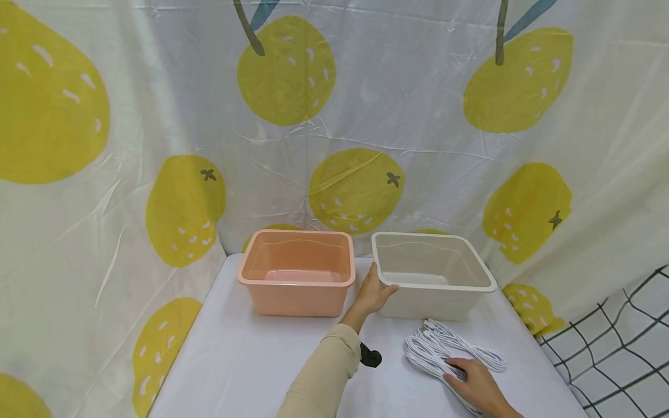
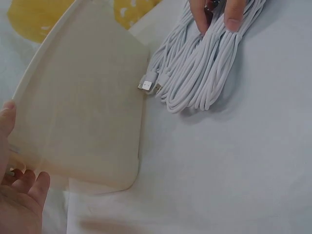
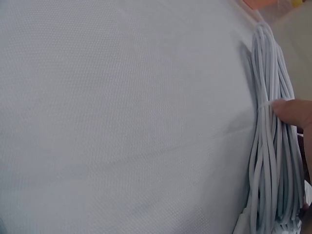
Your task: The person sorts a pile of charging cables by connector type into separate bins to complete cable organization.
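Note:
My left hand point(image 1: 373, 291) grips the near left corner of a cream plastic bin point(image 1: 428, 305), thumb over the rim. In the left wrist view the fingers point(image 2: 36, 187) curl by the bin's side. In front of this bin lie bundled white USB cables point(image 1: 431, 351), folded into long loops, their metal plugs point(image 2: 146, 85) close to the bin's base. My right hand point(image 1: 478, 386) pinches the nearer part of the cables between thumb and fingers. A thin tie point(image 3: 265, 103) wraps the bundle beside the right thumb point(image 3: 290, 111).
A peach plastic bin point(image 1: 295, 300) stands left of the cream one, with nothing seen inside. Both are on a white-covered table point(image 1: 235, 360) against a fruit-print curtain point(image 1: 360, 128). A black wire grid point(image 1: 617, 354) is off the right edge. Something small and black point(image 1: 370, 355) shows beside my left wrist.

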Available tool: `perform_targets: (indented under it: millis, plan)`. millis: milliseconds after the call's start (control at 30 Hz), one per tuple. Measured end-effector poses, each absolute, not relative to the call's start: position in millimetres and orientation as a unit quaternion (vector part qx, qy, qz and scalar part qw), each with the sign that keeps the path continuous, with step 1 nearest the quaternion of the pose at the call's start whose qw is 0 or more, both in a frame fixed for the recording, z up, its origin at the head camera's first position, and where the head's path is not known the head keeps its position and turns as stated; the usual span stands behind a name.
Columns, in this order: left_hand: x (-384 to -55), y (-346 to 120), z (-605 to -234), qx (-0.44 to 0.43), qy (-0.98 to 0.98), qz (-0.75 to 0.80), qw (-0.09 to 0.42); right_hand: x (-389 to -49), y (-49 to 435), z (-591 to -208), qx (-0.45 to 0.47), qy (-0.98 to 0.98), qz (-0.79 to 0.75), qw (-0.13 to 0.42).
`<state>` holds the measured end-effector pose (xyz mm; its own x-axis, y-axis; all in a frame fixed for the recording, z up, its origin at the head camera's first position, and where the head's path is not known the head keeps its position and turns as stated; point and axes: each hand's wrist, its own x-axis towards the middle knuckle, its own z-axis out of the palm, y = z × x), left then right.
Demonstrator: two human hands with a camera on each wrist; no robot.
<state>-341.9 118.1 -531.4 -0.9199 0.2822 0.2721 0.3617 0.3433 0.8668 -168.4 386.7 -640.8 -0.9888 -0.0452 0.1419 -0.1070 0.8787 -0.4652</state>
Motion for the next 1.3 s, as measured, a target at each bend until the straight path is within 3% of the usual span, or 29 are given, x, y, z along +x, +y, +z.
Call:
perform_targets:
  millis: [467,1033,1300]
  plan:
    - [-342.2,118.6,-533.1,-0.186,-0.823,-0.537,0.026,-169.0,384.6,-635.7,0.014,-0.954,0.293,0.067]
    - [-339.2,117.5,-530.2,-0.179,-0.824,-0.538,0.019,-170.2,389.9,-614.0,0.069,-0.945,0.261,0.186]
    - [-339.9,116.4,-530.3,-0.184,-0.825,-0.534,0.022,-173.3,391.2,-587.1,0.069,-0.948,0.264,0.166]
